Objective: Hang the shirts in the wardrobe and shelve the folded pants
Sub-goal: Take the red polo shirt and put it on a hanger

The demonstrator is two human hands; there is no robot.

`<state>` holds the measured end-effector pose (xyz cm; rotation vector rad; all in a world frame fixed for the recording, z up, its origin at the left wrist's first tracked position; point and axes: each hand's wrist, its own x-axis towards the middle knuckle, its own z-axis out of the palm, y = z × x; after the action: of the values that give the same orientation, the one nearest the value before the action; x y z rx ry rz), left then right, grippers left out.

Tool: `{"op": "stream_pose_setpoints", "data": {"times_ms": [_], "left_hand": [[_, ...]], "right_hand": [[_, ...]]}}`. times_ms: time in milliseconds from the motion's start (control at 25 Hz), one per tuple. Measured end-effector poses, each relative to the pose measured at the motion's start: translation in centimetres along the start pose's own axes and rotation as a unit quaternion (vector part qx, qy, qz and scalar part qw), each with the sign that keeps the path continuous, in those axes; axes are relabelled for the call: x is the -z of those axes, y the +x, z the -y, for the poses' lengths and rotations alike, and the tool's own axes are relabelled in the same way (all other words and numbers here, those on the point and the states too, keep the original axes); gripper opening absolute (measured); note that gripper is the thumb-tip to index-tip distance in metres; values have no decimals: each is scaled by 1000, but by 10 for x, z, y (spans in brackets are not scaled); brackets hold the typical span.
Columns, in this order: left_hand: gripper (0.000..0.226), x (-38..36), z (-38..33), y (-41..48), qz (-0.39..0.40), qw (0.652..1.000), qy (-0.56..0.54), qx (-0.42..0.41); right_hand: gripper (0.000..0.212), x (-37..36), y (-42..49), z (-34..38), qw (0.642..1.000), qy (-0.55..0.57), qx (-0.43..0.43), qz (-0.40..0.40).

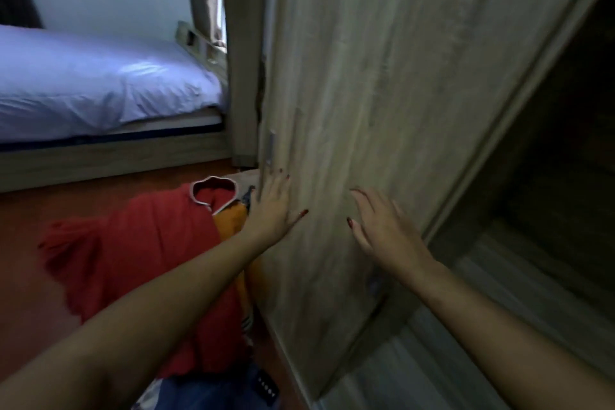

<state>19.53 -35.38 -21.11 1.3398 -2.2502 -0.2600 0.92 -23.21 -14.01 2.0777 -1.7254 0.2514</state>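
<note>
My left hand (274, 205) lies flat with fingers spread against the left edge of the wooden wardrobe door (376, 83). My right hand (379, 226) is open too, palm on the same door a little further right. Neither hand holds anything. A red shirt (139, 263) with a white-trimmed collar lies spread on the floor to the left, over an orange garment (233, 221). Blue folded cloth with a dark label (229, 389) sits at the bottom edge. The wardrobe's dark interior (562, 150) shows to the right of the door.
A bed with a pale blue sheet (100, 83) on a wooden frame stands at the left. A window frame (209, 10) sits behind it. Reddish-brown floor (30, 276) lies between bed and clothes. A pale sliding track (432, 353) runs along the wardrobe's base.
</note>
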Motion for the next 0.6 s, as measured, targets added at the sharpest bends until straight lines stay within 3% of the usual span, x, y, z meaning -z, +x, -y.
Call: {"op": "stream_pose_setpoints", "data": {"times_ms": [120,240,400,520,600], "left_hand": [[54,40,107,-7,-49,994,31,93],[46,81,201,-29,-77,973,68,207],[53,107,285,-58,40,909,82,406],[57,102,295,-63,91,898,44,429],[46,94,291,-60,64,912,20,405]], "right_hand": [[38,-31,56,52,985,169,13,21],[31,-62,114,112,954,293,12,60],[44,-101,178,182,932,355,6,72],[59,-130,206,208,933,348,-23,95],[46,-150,219,213,934,334,-31,119]]}}
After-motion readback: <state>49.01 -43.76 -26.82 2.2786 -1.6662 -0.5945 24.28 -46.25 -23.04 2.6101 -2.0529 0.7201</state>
